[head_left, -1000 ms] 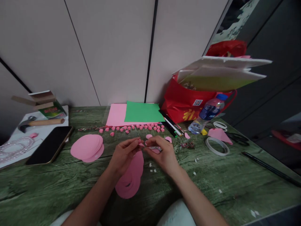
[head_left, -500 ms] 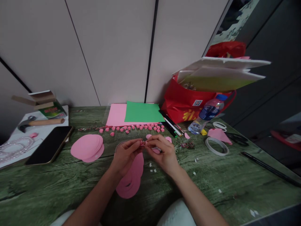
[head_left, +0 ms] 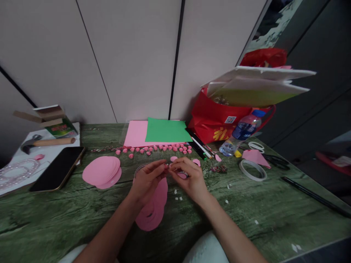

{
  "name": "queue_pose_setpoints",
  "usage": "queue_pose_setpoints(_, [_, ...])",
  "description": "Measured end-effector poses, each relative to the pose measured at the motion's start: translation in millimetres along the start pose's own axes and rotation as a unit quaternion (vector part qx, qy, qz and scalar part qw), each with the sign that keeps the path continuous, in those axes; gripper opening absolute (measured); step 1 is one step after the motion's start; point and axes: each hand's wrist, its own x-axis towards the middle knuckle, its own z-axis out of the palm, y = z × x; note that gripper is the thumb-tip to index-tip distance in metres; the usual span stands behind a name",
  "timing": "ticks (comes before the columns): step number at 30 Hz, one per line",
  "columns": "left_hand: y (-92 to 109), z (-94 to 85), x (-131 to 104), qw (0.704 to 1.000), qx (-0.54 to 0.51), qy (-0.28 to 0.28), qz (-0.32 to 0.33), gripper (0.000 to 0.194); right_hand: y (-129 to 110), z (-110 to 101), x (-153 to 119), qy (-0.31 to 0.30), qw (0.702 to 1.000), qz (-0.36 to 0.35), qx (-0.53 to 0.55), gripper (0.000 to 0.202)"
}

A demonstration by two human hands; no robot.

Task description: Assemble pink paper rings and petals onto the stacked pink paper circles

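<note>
Above the middle of the green wood-grain tabletop (head_left: 68,219), the person's two bare hands meet fingertip to fingertip over a small curled piece of pink paper (head_left: 166,166). The left hand (head_left: 146,180) appears to pinch it between thumb and forefinger. The right hand (head_left: 192,179) has its thumb and forefinger drawn close together just beside it; whether they grip its edge or only touch it cannot be told, since the piece is tiny and partly covered by the fingers.

Being paper, the curl should weigh almost nothing and be springy rather than stiff, apt to unroll if let loose and to crease or flatten under a hard squeeze. A light pinch at the tight part of the roll would probably suit it best, with the other fingertips touching only the edge.

Below the left hand lie overlapping pink paper cut-outs with rounded outlines (head_left: 153,213); to their left rests a stack of pink paper ovals (head_left: 100,171). Small white scraps (head_left: 177,198) lie near the right hand. Beyond the hands, small cup-like pink paper curls (head_left: 164,148) form an uneven row before a flat green sheet (head_left: 168,130).
</note>
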Motion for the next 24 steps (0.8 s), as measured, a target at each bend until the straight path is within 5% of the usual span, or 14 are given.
queue_pose_setpoints(24, [-0.4, -1.9, -0.4, 1.000, 0.016, 0.000, 0.003, 0.021, -3.6, -2.1, 0.0, -0.023, 0.999, 0.023, 0.018, 0.008])
